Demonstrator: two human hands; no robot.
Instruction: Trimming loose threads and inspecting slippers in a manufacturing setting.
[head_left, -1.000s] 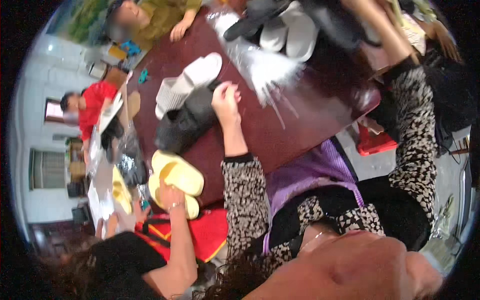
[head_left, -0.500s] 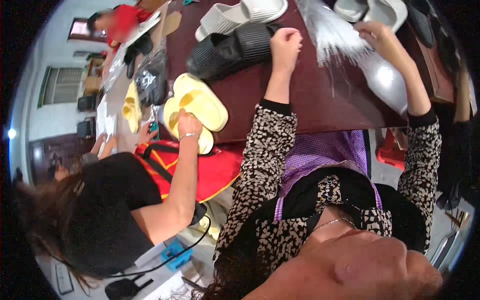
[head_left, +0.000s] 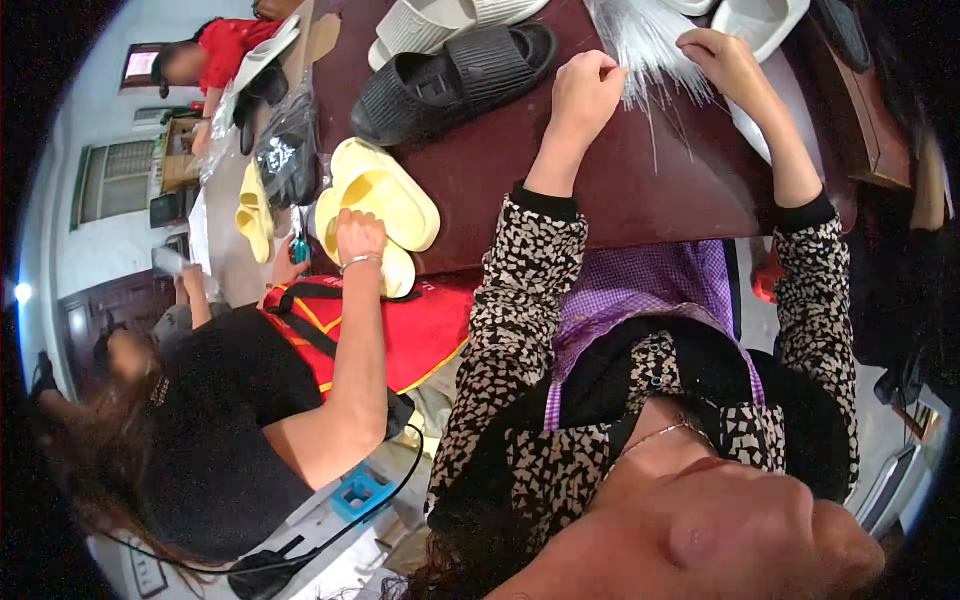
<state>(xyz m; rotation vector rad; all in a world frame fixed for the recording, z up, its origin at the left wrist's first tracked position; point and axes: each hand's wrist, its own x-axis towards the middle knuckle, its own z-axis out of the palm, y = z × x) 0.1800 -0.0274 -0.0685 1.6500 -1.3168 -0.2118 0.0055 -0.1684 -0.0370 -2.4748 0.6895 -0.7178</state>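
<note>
A bundle of thin, clear-white plastic strands lies fanned out on the dark red table. Its loose ends spread toward me. My left hand is at the left edge of the bundle, fingertips pinched together; whatever they hold is too fine to make out. On the other side my right hand bends over the strands, thumb and fingers drawn together, and anything between them is hidden. A black ribbed slide sandal sits just left of my left hand, with a white pair of slides behind it.
More white slides and a black one are at the far right. To my left, a co-worker's hand rests on yellow slides. Bagged black footwear lies past them. Another person in red stands farther off.
My left hand has moved right, away from the black slide, to the edge of the strands. My right hand has come left, so the hands are closer together. The whole view has shifted slightly.
</note>
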